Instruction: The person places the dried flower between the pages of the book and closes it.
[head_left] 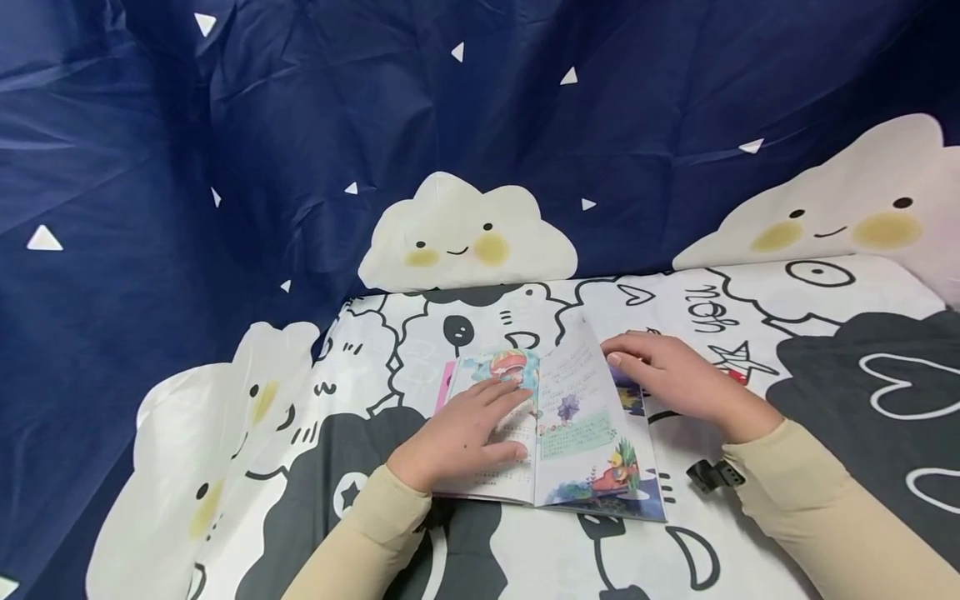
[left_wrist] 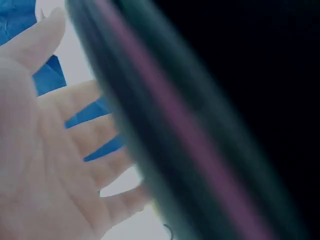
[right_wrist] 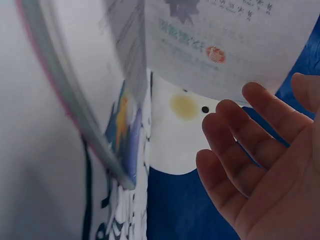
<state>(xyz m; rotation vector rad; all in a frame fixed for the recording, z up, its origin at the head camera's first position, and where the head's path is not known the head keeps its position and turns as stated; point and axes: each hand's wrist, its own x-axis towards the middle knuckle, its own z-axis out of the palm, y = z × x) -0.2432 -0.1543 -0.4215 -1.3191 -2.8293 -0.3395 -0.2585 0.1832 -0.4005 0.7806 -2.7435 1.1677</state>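
An illustrated book (head_left: pixel 576 462) lies spread on the patterned cloth, and its right-hand leaf stands partly raised. Over the left page rests my left hand (head_left: pixel 468 433), fingers extended and spread, thumb toward the fold. In the left wrist view, the book's edge (left_wrist: pixel 170 110) is blurred and hides the fingertips of the left hand (left_wrist: pixel 65 150). At the raised leaf's outer edge is my right hand (head_left: pixel 667 371), fingers loosely bent. Seen in the right wrist view, a fingertip of the right hand (right_wrist: pixel 265 145) overlaps the lifted page (right_wrist: pixel 230 45). Another colourful page (head_left: pixel 630 400) shows beneath.
A black-and-white cartoon cloth (head_left: pixel 555 554) covers the surface. Cloud cushions stand at the back centre (head_left: pixel 457 262), left (head_left: pixel 180 433) and right (head_left: pixel 832 200), before a dark blue curtain (head_left: pixel 300 108) with white triangles. A small black device (head_left: pixel 712 475) is by the right wrist.
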